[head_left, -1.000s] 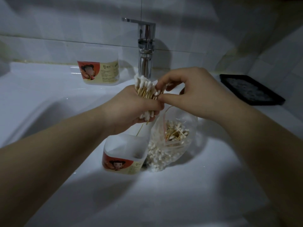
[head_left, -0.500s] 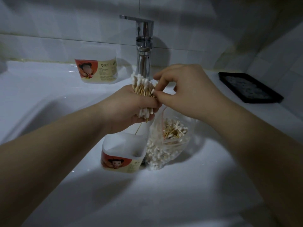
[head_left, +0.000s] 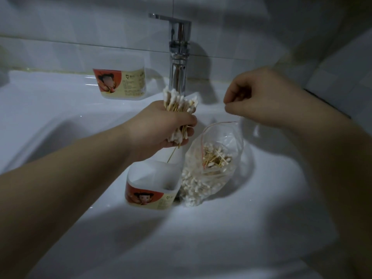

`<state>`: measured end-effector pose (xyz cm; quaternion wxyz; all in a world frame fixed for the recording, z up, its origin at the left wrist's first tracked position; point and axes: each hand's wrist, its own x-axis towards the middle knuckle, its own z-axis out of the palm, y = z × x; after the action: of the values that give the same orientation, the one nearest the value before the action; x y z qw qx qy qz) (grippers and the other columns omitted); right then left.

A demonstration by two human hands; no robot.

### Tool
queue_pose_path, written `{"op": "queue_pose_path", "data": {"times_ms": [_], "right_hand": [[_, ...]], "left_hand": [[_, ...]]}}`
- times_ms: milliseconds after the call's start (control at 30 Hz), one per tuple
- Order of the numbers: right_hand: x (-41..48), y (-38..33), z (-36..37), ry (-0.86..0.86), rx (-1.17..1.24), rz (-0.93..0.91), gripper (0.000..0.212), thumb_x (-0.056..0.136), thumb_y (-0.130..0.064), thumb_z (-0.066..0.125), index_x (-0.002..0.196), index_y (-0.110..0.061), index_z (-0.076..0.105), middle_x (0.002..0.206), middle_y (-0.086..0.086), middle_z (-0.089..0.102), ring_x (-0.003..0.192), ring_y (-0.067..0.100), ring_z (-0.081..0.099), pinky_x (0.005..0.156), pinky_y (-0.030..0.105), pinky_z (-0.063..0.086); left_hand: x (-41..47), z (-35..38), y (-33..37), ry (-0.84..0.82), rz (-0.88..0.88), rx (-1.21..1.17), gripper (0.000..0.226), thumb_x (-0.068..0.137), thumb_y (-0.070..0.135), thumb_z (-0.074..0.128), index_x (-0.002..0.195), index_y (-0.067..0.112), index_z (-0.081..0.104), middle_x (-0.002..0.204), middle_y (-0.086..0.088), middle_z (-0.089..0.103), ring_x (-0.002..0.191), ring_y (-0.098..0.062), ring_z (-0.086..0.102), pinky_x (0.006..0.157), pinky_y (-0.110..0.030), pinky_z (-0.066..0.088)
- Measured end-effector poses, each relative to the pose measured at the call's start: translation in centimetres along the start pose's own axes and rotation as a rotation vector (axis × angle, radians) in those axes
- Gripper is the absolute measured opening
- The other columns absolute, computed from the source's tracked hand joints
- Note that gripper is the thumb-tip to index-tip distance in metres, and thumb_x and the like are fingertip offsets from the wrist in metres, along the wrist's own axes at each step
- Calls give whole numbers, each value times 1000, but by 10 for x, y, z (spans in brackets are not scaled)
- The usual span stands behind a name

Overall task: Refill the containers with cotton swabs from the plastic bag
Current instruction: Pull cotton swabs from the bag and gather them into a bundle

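Left hand (head_left: 161, 125) grips a bundle of swabs (head_left: 179, 101) at centre frame, above an open container (head_left: 153, 190) in the sink (head_left: 221, 238); the bag (head_left: 211, 174) (more swabs inside) lies just right of it; right hand (head_left: 259, 101), upper right, has its fingers curled and thumb against forefinger; whether it holds anything I cannot tell.

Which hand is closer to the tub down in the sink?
Left. The left hand, gripping a bunch of swabs, is right above the tub. The right hand is higher and off to the right, past the bag.
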<state>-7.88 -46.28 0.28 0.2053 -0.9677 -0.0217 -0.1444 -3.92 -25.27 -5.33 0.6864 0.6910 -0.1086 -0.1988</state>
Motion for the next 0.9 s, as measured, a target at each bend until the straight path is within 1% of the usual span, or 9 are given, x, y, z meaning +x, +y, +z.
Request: {"op": "queue_pose_path", "data": {"times_ms": [167,267,333,400,467,533,633,767,900], "right_hand": [[-16,-16,-9,-245,181,-45,8,86,-16,74,80,-21,74,64,-1,72,49,6,63,51,30,49],[-19,-21,-8,-415,146,-30,8,89,-16,73,85,-21,78,70,-1,76,51,8,64,54,26,53],[-18,-21,-1,-453,41,-44,6,85,-27,77,90,-30,79,75,-17,75,58,2,66,62,24,54],[-16,-23,7,-480,-101,-74,17,79,-41,80,96,-42,77,75,-40,65,71,-13,63,68,17,46],[-18,-27,14,-551,-175,-107,22,80,-47,77,100,-52,71,74,-47,59,75,-21,57,66,12,40],[-20,-30,19,-594,-213,-140,16,80,-47,73,91,-54,64,75,-39,62,74,-16,59,63,13,41],[-20,-34,25,-561,-283,-182,11,75,-48,68,75,-47,56,79,-19,65,71,-1,60,65,21,45],[-21,-38,28,-617,-328,-192,24,82,-33,67,78,-50,49,90,-13,66,76,4,61,68,28,51],[-21,-36,35,-585,-399,-213,20,89,-37,65,75,-38,51,78,-12,58,69,4,53,58,25,40]], "left_hand": [[0,-1,2,12,5,16,19,92,7,70,111,10,67,90,-9,71,71,-13,70,60,-25,56],[0,0,2,8,10,21,19,92,7,70,111,9,67,90,-8,70,71,-13,70,61,-25,56],[0,0,2,2,14,20,19,92,7,70,110,10,67,88,-7,70,71,-13,70,62,-26,57],[-1,0,2,-3,17,21,17,92,7,70,107,11,67,86,-6,70,71,-12,70,61,-26,56],[-2,0,3,-2,22,11,16,91,6,70,107,11,67,84,-5,69,70,-11,70,60,-26,56],[-2,0,4,13,30,-7,16,91,5,70,105,11,67,83,-6,70,68,-11,70,60,-26,56],[-2,-1,5,27,55,-14,15,91,6,69,105,10,66,87,-8,70,69,-12,70,62,-27,57],[-5,-1,8,4,106,-31,17,92,6,68,108,11,66,89,-7,69,74,-13,71,67,-27,60],[-6,1,10,-50,147,-96,14,94,4,65,106,10,65,81,-3,68,71,-14,69,65,-28,57]]}}
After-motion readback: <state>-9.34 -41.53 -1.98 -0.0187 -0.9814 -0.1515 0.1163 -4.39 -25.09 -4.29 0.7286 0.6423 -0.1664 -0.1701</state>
